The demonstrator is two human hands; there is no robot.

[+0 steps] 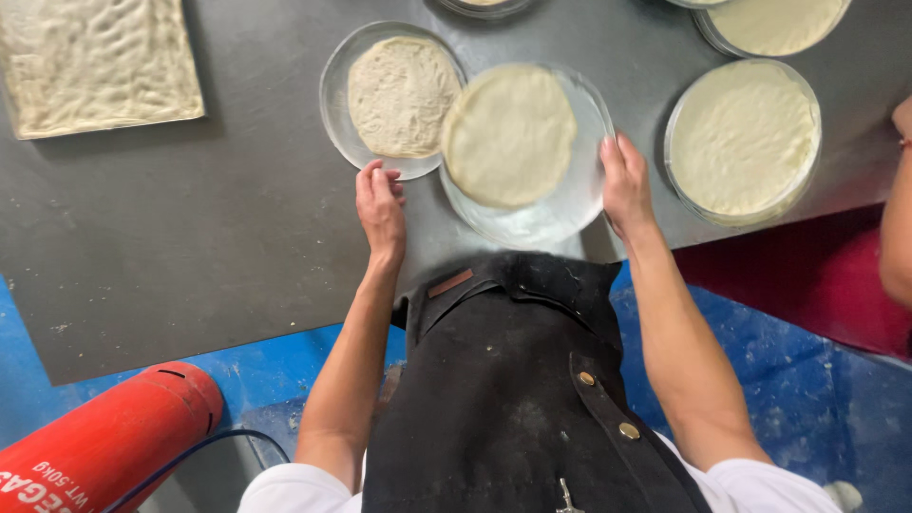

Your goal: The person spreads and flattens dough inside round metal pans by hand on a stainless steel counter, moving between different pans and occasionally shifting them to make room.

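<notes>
A clear round plate [556,211] with a smooth flat dough disc [508,135] sits on the grey metal table [190,256] in front of me. My right hand [625,182] grips its right rim. My left hand [380,204] rests at the lower edge of a second clear plate [334,100], which carries a rougher dough round [401,95]; its fingers are curled and touch that rim. The front plate overlaps the second plate's right side.
A rectangular dimpled dough sheet [95,62] lies at the far left. More plates with dough [743,138] [774,21] stand at the right. A red gas cylinder [104,442] lies on the blue floor. Another person's arm [895,228] shows at the right edge.
</notes>
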